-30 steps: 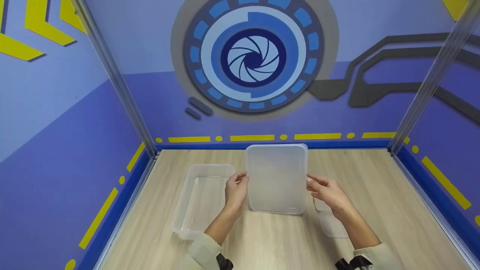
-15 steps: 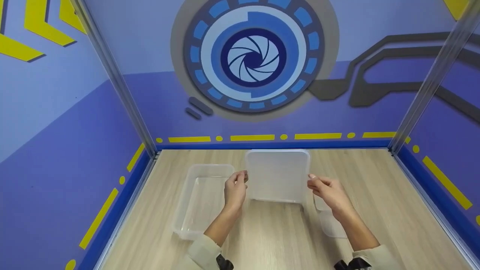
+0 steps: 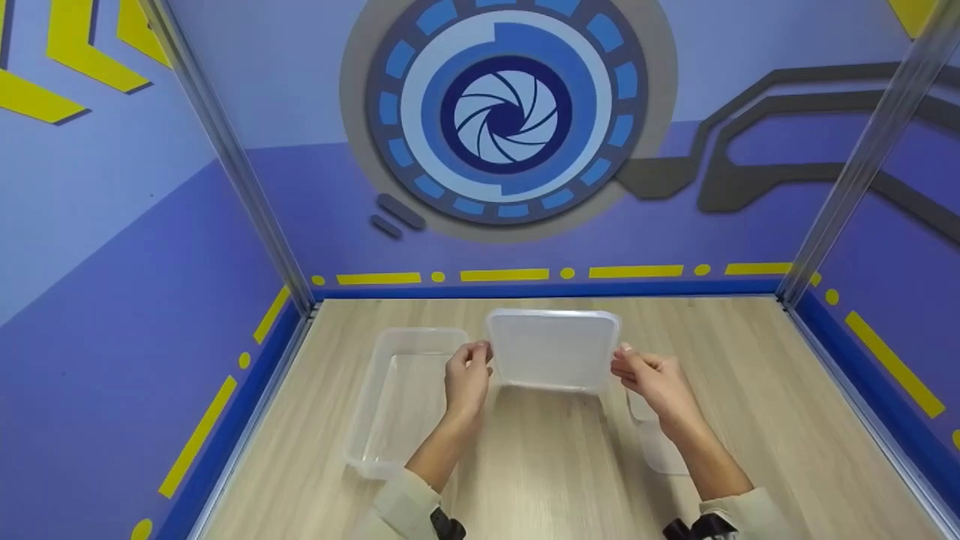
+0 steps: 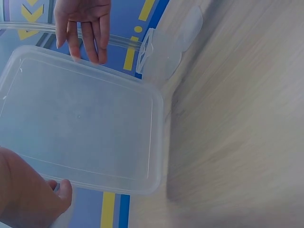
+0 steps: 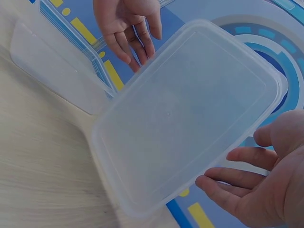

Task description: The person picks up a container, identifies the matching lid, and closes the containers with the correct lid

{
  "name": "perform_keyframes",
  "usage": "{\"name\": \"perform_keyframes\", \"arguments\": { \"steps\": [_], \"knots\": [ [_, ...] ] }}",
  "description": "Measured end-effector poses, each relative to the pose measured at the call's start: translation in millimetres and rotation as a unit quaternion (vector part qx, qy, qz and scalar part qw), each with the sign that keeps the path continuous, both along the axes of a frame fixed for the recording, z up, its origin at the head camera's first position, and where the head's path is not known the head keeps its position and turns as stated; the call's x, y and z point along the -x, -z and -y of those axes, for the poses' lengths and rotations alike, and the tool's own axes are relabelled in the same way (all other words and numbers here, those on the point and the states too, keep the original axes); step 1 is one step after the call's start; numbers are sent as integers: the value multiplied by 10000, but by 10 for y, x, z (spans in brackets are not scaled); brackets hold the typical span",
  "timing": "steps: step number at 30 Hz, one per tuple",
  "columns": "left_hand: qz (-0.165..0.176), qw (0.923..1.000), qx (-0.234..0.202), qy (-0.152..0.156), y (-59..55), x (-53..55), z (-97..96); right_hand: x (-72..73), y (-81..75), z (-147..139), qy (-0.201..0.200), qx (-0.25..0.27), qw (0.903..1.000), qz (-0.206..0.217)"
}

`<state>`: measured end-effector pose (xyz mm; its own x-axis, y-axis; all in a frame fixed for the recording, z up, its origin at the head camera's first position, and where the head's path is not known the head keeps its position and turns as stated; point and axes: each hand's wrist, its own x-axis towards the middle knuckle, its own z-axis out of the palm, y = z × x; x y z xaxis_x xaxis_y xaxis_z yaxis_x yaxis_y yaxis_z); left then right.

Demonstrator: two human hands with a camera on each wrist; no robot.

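A translucent rectangular plastic lid (image 3: 555, 352) is held up off the table between both hands, tilted away from the person. At its left edge, the left hand (image 3: 466, 382) holds it by the fingertips; the right hand (image 3: 660, 390) does likewise at the opposite edge. The right wrist view shows the whole flat face of the lid (image 5: 185, 114), with the right hand (image 5: 261, 180) at the near edge. An uncovered clear plastic box (image 3: 360, 420) stands on the table just left of the left hand. Partly behind the right forearm lies a small translucent flat piece (image 3: 664, 450).
Another small translucent piece (image 3: 640, 407) lies beside the first, mostly hidden by the right hand. The wooden table (image 3: 540, 480) is bounded by printed panels, with a back wall (image 3: 300, 210) and metal posts (image 3: 255, 195) at the corners.
The lid has tipped from nearly upright facing the camera to a flatter tilt, its top edge lowering and its bottom edge rising away. Both hands stay at its sides, shifting slightly.
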<state>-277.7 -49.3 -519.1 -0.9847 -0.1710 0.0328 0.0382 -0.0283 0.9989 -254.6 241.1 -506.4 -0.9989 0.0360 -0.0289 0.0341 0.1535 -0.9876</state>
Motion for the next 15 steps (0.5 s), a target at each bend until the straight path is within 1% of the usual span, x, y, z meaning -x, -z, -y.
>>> {"name": "perform_keyframes", "arguments": {
  "steps": [7, 11, 15],
  "knots": [
    [44, 9999, -144, 26, 29, -1, 3, -11, 15, 12, 79, -30, 10000, 11],
    [-29, 9999, -125, -17, 36, -5, 9, -16, 13, 25, 197, 74, 9998, 8],
    [-10, 10000, -62, -59, 46, -3, 17, -13, 6, 37, 345, 141, 9993, -29]
  ]
}}
